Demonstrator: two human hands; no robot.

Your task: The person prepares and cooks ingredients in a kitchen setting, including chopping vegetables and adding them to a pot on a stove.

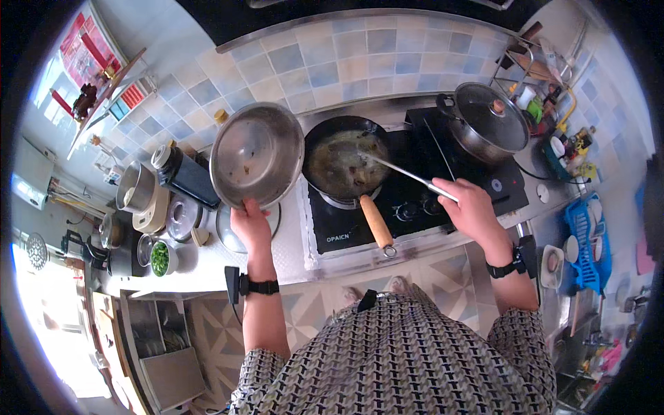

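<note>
My left hand [251, 226] grips the near rim of a stainless steel basin [259, 150], tilted up to the left of the wok. A few small brown bits stick to its inside. In my right hand [469, 210] is the handle of a long metal utensil [402, 170]; its head dips into the wok, partly hidden by the contents. The black wok [322, 136] sits on the left burner of the gas stove [337, 220], its wooden handle [377, 223] pointing towards me. Brownish liquid [340, 161] with darker pieces lies inside.
A lidded pot [487, 124] stands on the black cooktop at right. Left on the counter are a glass lid [233, 228], a bowl of chopped greens [162, 258], a dark jar [189, 176] and a scale bearing a metal pot [137, 187]. A blue dish rack [589, 244] is far right.
</note>
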